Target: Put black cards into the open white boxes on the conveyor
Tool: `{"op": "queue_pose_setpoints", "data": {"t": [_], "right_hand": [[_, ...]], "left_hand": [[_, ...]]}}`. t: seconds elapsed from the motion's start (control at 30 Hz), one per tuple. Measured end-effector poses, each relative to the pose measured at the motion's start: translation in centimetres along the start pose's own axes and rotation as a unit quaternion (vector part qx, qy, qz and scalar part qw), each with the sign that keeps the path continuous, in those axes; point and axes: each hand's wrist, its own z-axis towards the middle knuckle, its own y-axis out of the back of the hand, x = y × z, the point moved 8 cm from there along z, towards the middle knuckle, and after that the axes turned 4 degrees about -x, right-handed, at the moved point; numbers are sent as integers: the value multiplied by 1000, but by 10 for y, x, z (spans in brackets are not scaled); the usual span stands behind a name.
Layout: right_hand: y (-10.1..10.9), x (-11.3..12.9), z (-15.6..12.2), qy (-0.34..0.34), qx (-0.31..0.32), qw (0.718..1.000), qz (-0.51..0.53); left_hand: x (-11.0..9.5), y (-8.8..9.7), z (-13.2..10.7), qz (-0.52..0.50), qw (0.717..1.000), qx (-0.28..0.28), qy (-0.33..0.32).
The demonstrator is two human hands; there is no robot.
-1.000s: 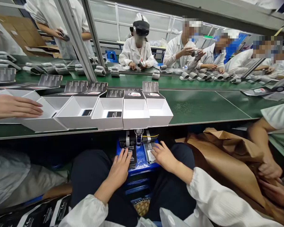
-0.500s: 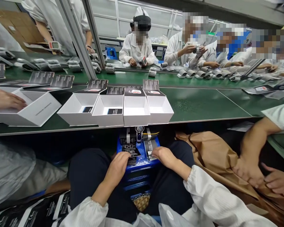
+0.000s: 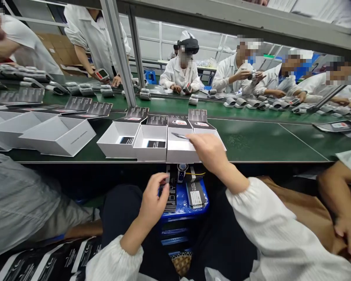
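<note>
right hand [image 3: 209, 150] pinches a thin dark card [image 3: 179, 136] over a square white cardboard box [image 3: 179, 150] at the green belt's [image 3: 251, 136] near edge | left hand [image 3: 153, 199] grips a printed black leaflet stack [image 3: 171, 193] on a glossy blue stool [image 3: 183, 207]

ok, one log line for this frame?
right hand: holds card over open box | left hand: on leaflet stack, blue stool
</note>
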Motion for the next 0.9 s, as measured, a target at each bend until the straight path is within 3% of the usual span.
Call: {"op": "queue_pose_setpoints", "data": {"t": [0.07, 0.17, 0.23, 0.3, 0.37, 0.47, 0.6, 0.77, 0.9], "right_hand": [[-21, -6, -3, 44, 21, 999, -4], [-42, 4, -50, 71, 46, 996, 27], [-67, 14, -99, 55, 155, 986, 27], [-100, 18, -155, 13, 315, 949, -7], [-121, 17, -199, -22, 420, 907, -37], [-132, 19, -224, -35, 452, 891, -30], [-131, 18, -225, -50, 466, 883, -10], [-121, 12, -216, -99, 473, 875, 18], [-83, 22, -193, -139, 433, 888, 69]], "left_hand": [[34, -27, -26, 80, 987, 136, 1], [78, -57, -71, 160, 943, 291, 32], [96, -66, -90, 193, 918, 342, 57], [106, -72, -99, 218, 899, 374, 68], [113, -77, -103, 234, 885, 399, 55], [117, -80, -106, 245, 884, 397, 6], [108, -72, -97, 240, 910, 335, -39], [65, -46, -71, 197, 950, 234, -66], [17, -48, -62, 131, 957, 237, -106]]}}
